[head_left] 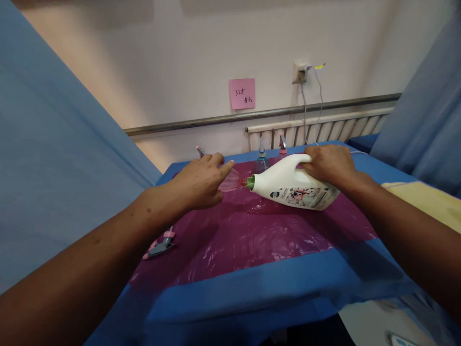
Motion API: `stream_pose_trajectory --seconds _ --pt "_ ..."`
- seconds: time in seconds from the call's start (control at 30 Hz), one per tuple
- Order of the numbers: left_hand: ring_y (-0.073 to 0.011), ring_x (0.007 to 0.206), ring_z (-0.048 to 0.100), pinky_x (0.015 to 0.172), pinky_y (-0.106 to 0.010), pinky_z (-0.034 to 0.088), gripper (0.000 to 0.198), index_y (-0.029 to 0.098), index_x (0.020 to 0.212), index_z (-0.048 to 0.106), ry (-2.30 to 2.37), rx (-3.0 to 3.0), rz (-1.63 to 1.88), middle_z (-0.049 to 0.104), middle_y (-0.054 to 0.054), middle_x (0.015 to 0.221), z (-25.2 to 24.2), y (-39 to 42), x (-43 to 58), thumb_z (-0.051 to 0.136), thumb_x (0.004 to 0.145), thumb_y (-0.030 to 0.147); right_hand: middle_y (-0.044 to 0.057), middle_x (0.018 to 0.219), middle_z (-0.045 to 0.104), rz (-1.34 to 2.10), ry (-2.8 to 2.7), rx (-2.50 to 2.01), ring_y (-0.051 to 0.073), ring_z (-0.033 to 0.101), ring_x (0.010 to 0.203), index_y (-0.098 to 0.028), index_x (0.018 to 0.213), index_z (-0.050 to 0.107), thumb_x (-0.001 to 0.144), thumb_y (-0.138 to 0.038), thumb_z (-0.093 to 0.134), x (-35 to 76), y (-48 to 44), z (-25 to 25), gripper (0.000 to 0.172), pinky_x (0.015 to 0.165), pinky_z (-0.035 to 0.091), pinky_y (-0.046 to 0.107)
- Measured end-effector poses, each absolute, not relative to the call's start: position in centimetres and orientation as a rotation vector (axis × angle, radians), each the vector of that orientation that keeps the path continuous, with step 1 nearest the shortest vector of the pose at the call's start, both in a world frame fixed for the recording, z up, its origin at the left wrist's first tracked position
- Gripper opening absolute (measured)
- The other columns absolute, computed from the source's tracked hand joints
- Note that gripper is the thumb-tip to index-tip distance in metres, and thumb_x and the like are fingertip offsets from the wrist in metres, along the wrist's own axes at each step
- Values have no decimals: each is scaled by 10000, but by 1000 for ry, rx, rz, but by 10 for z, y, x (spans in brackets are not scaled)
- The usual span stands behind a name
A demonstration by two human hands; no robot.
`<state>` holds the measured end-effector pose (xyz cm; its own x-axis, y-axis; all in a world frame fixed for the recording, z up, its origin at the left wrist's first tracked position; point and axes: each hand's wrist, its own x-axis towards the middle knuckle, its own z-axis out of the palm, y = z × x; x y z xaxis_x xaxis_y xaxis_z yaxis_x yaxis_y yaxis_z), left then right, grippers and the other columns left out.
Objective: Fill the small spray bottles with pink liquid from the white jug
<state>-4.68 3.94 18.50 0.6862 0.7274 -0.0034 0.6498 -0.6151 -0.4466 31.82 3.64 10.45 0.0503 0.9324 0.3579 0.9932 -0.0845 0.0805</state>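
My right hand grips the handle of a white laundry detergent jug tipped on its side, its mouth facing left. The jug's green pouring spout meets the red neck of a clear pink spray bottle, which lies over with its neck to the right. My left hand is around the bottle's body, index finger stretched along the top and thumb below; the hand hides the bottle's base. A loose grey and pink spray trigger head lies on the purple plastic sheet, below my left forearm.
Behind the jug stand a blue spray bottle and another pink-collared spray bottle. Another trigger top shows behind my left hand. A yellow cloth lies at right on the blue-covered table. Blue curtains hang at both sides.
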Motion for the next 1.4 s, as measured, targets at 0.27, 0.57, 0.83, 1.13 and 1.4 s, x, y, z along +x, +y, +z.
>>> stream_pose_trajectory --seconds 0.27,0.57,0.83,1.13,1.4 --pt "-394 1239 647 962 -485 553 817 148 1665 538 -1060 -2494 260 654 -234 1464 187 41 -45 704 868 220 178 1115 843 -446 -1982 -2130 345 747 931 -250 1189 842 1082 -566 588 318 36 104 419 731 401 397" --pt "-411 1225 647 914 -494 559 834 148 1661 545 -1043 -2493 272 659 -241 1454 190 42 -42 711 847 217 183 1093 845 -468 -1992 -2143 356 753 915 -234 1164 835 1080 -572 573 317 36 106 436 704 386 401" --pt "-416 1269 638 950 -502 552 842 139 1685 521 -1055 -2474 318 639 -249 1494 190 41 -40 702 866 213 192 1093 840 -452 -1998 -2122 370 756 910 -236 1172 838 1075 -535 583 318 37 105 405 721 417 426" --pt "-407 1277 642 951 -490 545 807 161 1664 551 -1063 -2470 331 646 -239 1489 194 36 -32 696 870 173 196 1108 838 -443 -1999 -2122 388 749 931 -254 1192 844 1072 -560 581 319 37 105 421 728 431 438" --pt "-402 1253 647 989 -492 539 811 190 1659 565 -1033 -2439 350 664 -211 1474 195 35 -25 715 862 183 187 1080 840 -416 -1984 -2135 357 753 910 -242 1160 839 1054 -569 610 319 37 106 413 730 400 405"
